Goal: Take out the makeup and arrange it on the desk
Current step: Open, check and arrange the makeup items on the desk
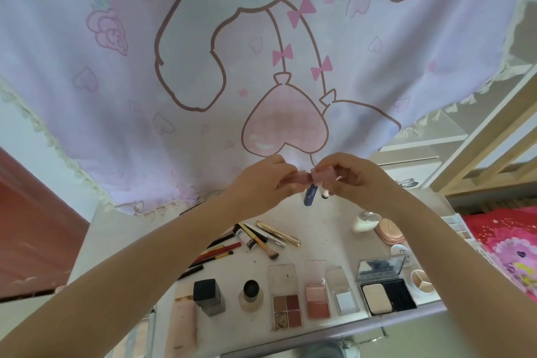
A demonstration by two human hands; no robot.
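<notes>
While both hands are raised above the far end of the pale worktop point(313, 229), the left hand point(261, 183) and the right hand point(353, 176) each pinch an end of 1 small translucent pink case point(315, 179), fingers curled round it. Just below it stand a dark blue tube point(310, 194) and a small white tube point(324, 192), partly hidden by the hands. Along the near edge lie a black-capped square bottle point(209, 296), a round glass bottle point(251, 295), a 4-pan brown eyeshadow palette point(286, 309), a pink blush palette point(317, 299) and a black compact with its mirror up point(386, 291). Brushes and pencils point(255, 240) lie jumbled at mid-worktop. A pink cartoon-print curtain point(203, 67) hangs behind. The case's contents are too blurred to read.
</notes>
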